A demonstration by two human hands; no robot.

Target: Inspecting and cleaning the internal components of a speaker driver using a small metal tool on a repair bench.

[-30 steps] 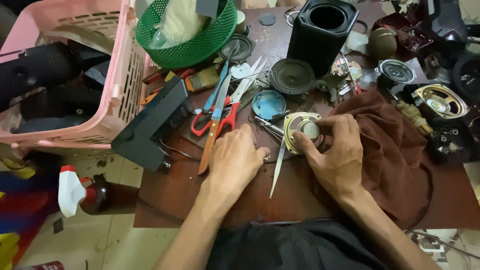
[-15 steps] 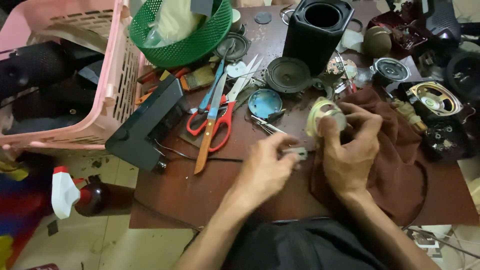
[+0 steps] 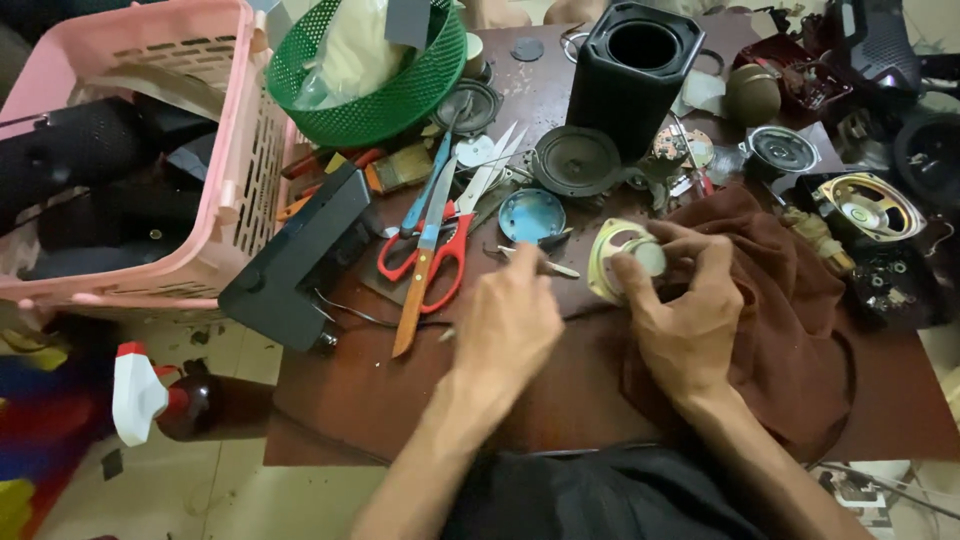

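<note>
Right hand gripping small round speaker part over brown cloth, right of centre. Left hand, lately beside it, now drawn left, closed on thin tool near red scissors. Hands parted.

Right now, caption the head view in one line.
Right hand grips a small speaker frame over brown cloth; left hand beside it.

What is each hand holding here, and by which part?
The right hand holds a small speaker frame by its round magnet back, fingertips pinching it. The left hand seems to grip a thin tool, mostly hidden; its kind cannot be told.
</note>
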